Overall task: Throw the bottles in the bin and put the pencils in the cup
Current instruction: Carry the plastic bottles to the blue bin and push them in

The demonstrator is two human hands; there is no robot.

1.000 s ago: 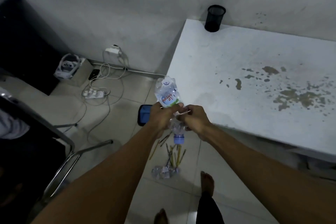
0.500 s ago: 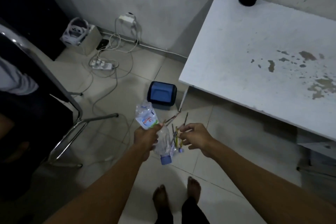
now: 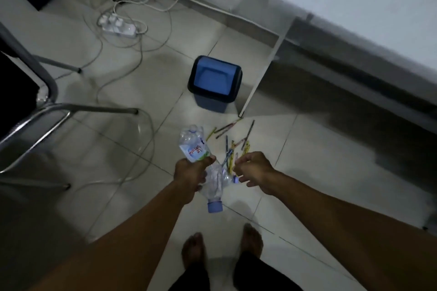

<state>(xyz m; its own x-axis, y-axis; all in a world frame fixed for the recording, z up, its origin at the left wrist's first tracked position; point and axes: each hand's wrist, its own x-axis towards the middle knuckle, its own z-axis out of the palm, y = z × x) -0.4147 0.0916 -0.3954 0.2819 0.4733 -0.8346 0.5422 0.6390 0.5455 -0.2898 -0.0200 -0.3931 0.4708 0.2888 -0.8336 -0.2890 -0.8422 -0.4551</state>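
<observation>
Bottle step in hand: my left hand (image 3: 189,176) is wrapped tight around the crumpled bottle (image 3: 201,160), held above the floor tiles, cap toward my feet, base aimed ahead, long axis running roughly at the blue bin (image 3: 214,80). Right hand (image 3: 254,169) hangs empty beside it, fingers loosely curled. Next, I reckon, reach forward and drop it in. Pencils (image 3: 233,146) lie scattered below, waiting.

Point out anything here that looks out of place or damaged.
Coloured pencils lie scattered across the floor tiles in front of the blue bin, crossing at odd angles. The bottle in the left hand is crumpled and held cap-down. A tangle of cables sprawls loosely around a power strip near the wall.
</observation>
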